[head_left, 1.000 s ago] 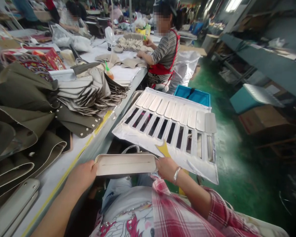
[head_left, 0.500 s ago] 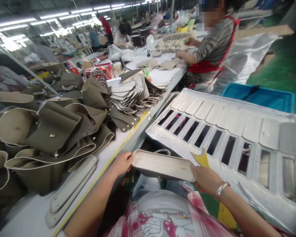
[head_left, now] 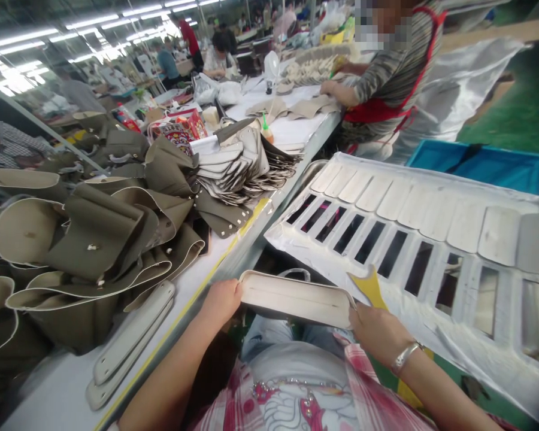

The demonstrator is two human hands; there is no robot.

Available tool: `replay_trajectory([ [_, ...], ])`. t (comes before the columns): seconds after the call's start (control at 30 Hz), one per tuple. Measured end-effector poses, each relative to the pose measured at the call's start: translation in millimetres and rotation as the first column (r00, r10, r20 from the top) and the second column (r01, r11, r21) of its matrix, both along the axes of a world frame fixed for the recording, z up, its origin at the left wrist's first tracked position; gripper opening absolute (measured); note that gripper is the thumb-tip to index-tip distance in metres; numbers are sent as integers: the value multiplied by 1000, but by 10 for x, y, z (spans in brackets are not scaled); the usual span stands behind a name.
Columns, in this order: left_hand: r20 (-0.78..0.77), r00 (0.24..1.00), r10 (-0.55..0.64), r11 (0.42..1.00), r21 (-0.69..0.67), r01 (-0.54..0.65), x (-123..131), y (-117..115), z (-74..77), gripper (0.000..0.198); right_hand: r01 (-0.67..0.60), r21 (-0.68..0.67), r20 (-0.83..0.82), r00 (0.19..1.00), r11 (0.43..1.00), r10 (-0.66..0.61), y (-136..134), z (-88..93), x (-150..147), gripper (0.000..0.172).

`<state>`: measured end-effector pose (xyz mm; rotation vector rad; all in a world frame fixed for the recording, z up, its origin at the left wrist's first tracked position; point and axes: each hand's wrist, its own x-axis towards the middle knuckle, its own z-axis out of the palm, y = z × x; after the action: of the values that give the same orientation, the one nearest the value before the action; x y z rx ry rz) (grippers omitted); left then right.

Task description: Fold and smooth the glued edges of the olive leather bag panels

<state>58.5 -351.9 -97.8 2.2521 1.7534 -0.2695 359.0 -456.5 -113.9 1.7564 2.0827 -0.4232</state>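
Over my lap I hold a long, round-cornered bag piece [head_left: 296, 299], cream on the face toward me, with a raised rim and a dark side below. My left hand [head_left: 223, 301] pinches its left end. My right hand [head_left: 378, 333] grips the right end, fingers partly hidden behind the rim. Close to my left forearm, two pale oblong panels [head_left: 132, 335] with small holes lie stacked on the table. A heap of olive bag bodies [head_left: 103, 233] with cream edges fills the table to the left.
On my right stands a white slotted rack [head_left: 341, 257] with a row of cream panels [head_left: 426, 212] along it. A yellow piece [head_left: 372, 288] sticks up at its near edge. Stacked pale pieces [head_left: 229, 167] lie farther up the table [head_left: 215, 263]. A co-worker [head_left: 386, 78] works beyond, near a blue bin [head_left: 480, 170].
The view has shifted slightly. My hands still hold the bag piece at both ends, and my right-hand grip has moved a little along its end. The co-worker's hands have moved slightly.
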Motion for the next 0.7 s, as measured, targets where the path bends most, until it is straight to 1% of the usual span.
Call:
replay_trajectory([
  [0.07, -32, 999, -20, 1000, -2, 19, -9, 39, -3, 39, -25, -14, -2, 1000, 1000, 25, 2, 7, -1, 27],
  [0.23, -55, 995, -86, 996, -36, 84, -26, 135, 7, 36, -38, -55, -29, 999, 998, 36, 13, 59, -4, 18],
  [0.37, -32, 993, -112, 993, -51, 111, -22, 99, -17, 35, 28, -70, -31, 999, 997, -30, 16, 92, -10, 17],
  [0.47, 8, 996, -88, 995, -42, 88, -37, 33, -77, 34, 74, -63, -22, 997, 995, -76, 22, 78, -16, 16],
  [0.6, 129, 992, -16, 998, -62, 24, -117, 21, -145, 33, 37, -10, -35, 999, 999, -38, 24, 10, -3, 19],
  [0.63, 167, 986, 5, 996, -84, 9, -148, 35, -153, 35, 25, 0, -34, 999, 1000, -25, 18, -17, 10, 19],
  [0.7, 246, 968, 46, 989, -150, -8, -214, 68, -159, 47, -16, 38, -39, 999, 999, 17, -7, -85, 52, 16],
])
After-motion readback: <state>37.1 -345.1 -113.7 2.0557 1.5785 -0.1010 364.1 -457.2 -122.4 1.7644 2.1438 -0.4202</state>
